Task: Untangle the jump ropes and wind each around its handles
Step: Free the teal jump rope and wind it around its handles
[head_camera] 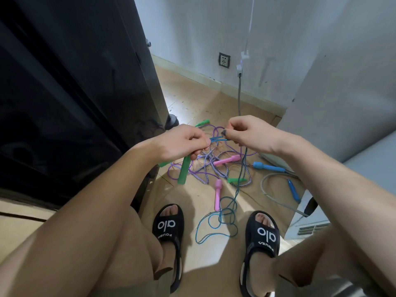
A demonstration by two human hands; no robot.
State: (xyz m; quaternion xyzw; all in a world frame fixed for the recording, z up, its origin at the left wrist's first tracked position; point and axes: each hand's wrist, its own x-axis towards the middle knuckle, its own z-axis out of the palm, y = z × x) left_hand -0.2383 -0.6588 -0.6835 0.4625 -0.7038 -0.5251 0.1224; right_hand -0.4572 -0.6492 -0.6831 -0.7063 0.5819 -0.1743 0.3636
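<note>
1. Currently both hands are up over the floor, close together, working one short taut stretch of blue cord (216, 138) between them.
2. Left hand (182, 142): fingers curled, gripping a green handle (184, 170) that hangs down and tilts from the fist; thumb and forefinger also pinch the blue cord's left end.
3. Right hand (248, 132): fingers curled, pinching the cord's right end. Dark nail visible on the thumb.
4. From the right hand the blue cord drops down and ends in loose loops (216, 224) on the floor between the two black slides (169, 228).
5. Main tangle (205, 166) sits on the wood floor (192, 99) just beyond and below the hands: purple cord, a purple-and-white braided rope, thin orange-looking strands, all crossed over each other.
6. Handles lying in or near the tangle:
   - pink handle (227, 160), inside the pile, roughly horizontal
   - second pink handle (218, 195), nearer the feet, pointing toward them
   - small green handle (236, 180), right edge of the pile
   - green handle at the far side (202, 123), partly behind the hands
   - blue handle (269, 167), right of the pile
   - second blue handle (293, 190), further right, beside a grey cable (276, 196)
7. Can't tell which cord belongs to which handle; crossings too dense.
8. Dark cabinet (75, 93) on the left, white wall with a socket (224, 60) ahead.
</note>
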